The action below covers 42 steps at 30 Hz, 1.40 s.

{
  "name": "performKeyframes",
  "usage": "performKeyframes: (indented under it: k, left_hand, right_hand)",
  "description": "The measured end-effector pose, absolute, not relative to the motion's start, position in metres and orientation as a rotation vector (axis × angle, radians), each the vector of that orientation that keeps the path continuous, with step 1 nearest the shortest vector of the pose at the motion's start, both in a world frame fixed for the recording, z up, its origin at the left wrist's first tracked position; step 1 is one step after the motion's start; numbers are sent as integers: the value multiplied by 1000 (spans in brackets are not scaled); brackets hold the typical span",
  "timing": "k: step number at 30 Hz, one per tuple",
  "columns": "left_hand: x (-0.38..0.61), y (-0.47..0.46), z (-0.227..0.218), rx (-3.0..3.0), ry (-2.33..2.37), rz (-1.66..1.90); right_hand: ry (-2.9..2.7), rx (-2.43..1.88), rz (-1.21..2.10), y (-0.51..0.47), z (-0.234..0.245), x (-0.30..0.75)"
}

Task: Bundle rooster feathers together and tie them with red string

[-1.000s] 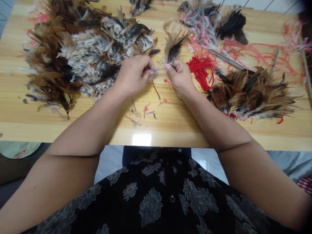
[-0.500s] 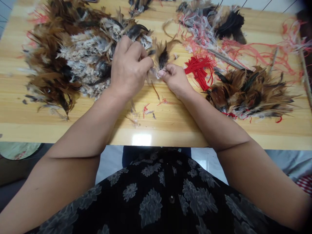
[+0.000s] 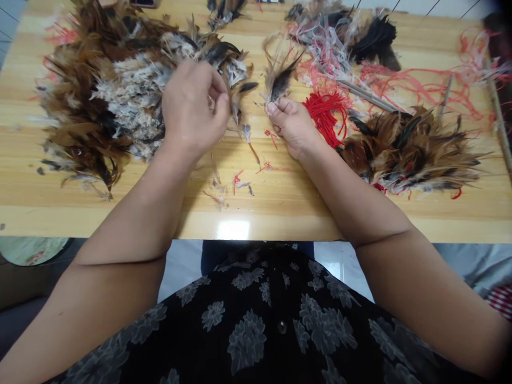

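My right hand (image 3: 294, 128) is closed on a small bundle of brown and black feathers (image 3: 279, 80), held upright by the quills above the wooden table (image 3: 280, 197). My left hand (image 3: 194, 109) hovers at the edge of a big loose pile of brown, white and black feathers (image 3: 116, 90). Its fingers are curled, pinching a single feather (image 3: 236, 106) that hangs down toward the table. A hank of red thread (image 3: 326, 109) lies just right of my right hand.
A tied bunch of brown feathers (image 3: 416, 149) lies at the right. Pink and red string scraps and thin sticks (image 3: 372, 96) are tangled at the back right, with black feathers (image 3: 376, 37) behind. Small feather and thread bits (image 3: 240, 181) litter the table's front.
My left hand has drawn away from the bundle to the left, toward the big pile, taking a single feather with it. My right hand stays put with the bundle.
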<state>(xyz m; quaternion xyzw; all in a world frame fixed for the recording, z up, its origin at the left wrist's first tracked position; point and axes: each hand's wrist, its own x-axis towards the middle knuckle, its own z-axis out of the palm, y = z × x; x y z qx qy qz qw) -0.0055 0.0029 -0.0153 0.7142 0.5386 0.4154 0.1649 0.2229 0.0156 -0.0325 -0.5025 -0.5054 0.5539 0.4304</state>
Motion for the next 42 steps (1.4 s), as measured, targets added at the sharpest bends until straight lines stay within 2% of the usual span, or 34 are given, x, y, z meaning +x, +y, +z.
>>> performKeyframes:
  k: [4, 9, 14, 23, 31, 42]
  left_hand:
    - [10, -9, -15, 1936, 1547, 804]
    - [17, -8, -40, 1908, 1558, 708]
    - [8, -2, -52, 1906, 1487, 825]
    - [7, 2, -21, 1716, 1411, 1164]
    - [32, -6, -35, 1354, 1100, 1129]
    - [36, 3, -50, 1420, 1168, 1214]
  right_hand:
    - [-1217, -1233, 1428, 12, -28, 222]
    - [-1261, -1236, 1392, 14, -33, 221]
    - [-1314, -1248, 1313, 18, -43, 223]
    - [-1352, -1217, 1287, 20, -50, 221]
    - [-1562, -1193, 1159, 25, -69, 219]
    - [-1777, -1185, 994, 19, -73, 218]
